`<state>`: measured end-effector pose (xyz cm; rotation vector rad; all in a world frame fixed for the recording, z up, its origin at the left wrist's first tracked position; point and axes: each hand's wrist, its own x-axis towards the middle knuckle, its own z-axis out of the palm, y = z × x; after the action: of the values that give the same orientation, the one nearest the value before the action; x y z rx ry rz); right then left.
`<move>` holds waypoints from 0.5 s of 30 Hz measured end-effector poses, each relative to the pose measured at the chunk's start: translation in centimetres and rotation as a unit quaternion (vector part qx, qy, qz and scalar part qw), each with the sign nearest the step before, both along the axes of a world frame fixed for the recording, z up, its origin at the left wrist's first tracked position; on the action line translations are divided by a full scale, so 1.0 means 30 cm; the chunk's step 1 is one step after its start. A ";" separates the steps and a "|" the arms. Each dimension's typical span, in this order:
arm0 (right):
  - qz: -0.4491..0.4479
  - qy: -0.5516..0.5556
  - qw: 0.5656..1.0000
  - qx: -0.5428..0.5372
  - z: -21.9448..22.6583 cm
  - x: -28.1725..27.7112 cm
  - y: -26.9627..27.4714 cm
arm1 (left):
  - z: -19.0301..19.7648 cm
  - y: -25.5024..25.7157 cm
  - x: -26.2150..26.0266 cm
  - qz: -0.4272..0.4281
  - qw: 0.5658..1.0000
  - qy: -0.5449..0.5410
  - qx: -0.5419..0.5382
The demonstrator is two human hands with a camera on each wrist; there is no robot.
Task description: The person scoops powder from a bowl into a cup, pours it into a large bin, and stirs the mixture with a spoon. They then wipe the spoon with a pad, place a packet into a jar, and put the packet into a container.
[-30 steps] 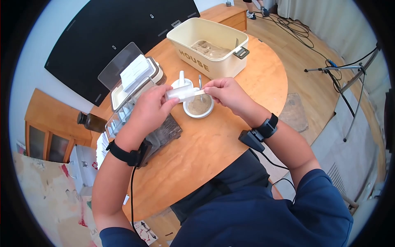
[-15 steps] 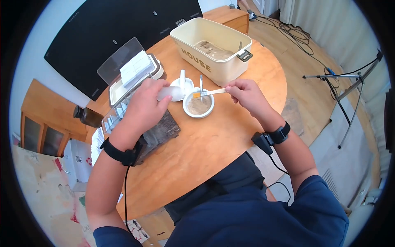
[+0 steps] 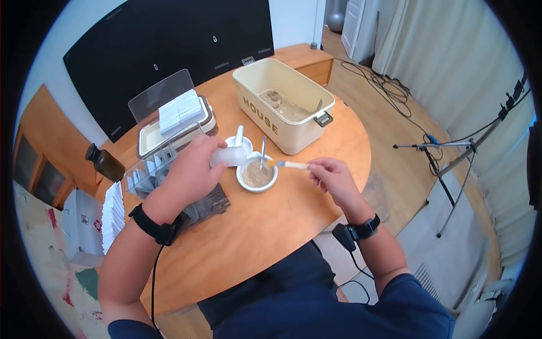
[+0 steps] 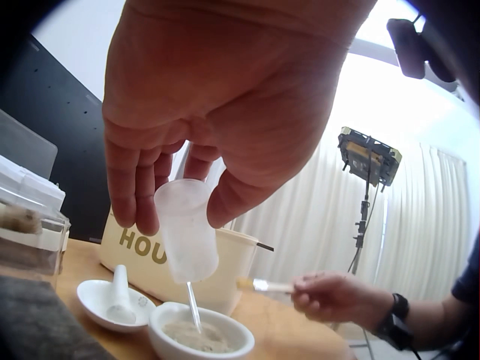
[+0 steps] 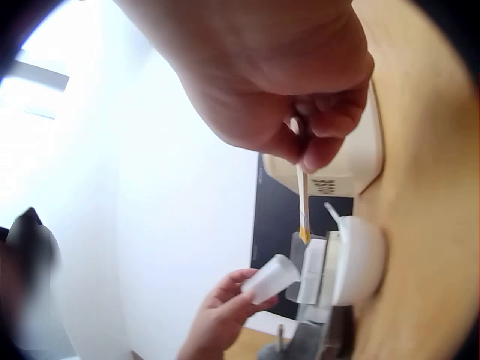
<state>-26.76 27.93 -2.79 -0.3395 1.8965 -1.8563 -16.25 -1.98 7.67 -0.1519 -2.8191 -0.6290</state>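
Observation:
My left hand (image 3: 192,175) holds a small translucent plastic cup (image 4: 186,236) between thumb and fingers, tilted above a white bowl (image 3: 257,188). Pale brown powder (image 3: 255,175) fills part of the bowl, and a thin metal handle (image 3: 263,147) stands up out of it. In my right hand (image 3: 334,179), thumb and fingers pinch the pale handle of a small flat brush (image 4: 270,286). Its yellow bristles point left, near the bowl's right side. Just behind the bowl, a white pestle (image 4: 120,283) rests in a shallow white dish (image 4: 94,300).
A cream bin (image 3: 293,138) marked HOUSE, with sandy material inside, stands behind the bowls. To the left are a clear rack (image 3: 135,179) of packets, a box holding white papers (image 3: 180,111), a brown bottle (image 3: 107,164) and a dark slab (image 3: 217,202). A tripod (image 3: 468,148) stands at right.
The brush, earlier at the cup's mouth, has been drawn away to the right with my right hand. My left hand has moved the cup left, apart from the brush. The head view has tilted up.

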 end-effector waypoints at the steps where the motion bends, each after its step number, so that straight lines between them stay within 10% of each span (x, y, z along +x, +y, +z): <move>1: -0.079 0.072 0.993 -0.050 0.037 0.003 -0.003 | 0.001 0.000 0.006 0.000 1.000 -0.010 0.004; 6: -0.246 0.368 0.894 -0.067 0.136 -0.088 -0.024 | -0.009 -0.006 0.024 -0.001 1.000 -0.007 0.011; 8: -0.234 0.592 0.753 0.164 0.116 -0.140 -0.017 | -0.002 -0.018 0.040 -0.001 1.000 0.004 0.007; 15: -0.237 0.440 0.866 0.026 0.123 -0.069 -0.073 | 0.082 -0.089 0.159 0.103 0.963 -0.081 0.236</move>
<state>-28.81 25.75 0.90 -0.8901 2.8309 -2.1553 -11.47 -4.66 10.13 0.2900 -2.6860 -1.2813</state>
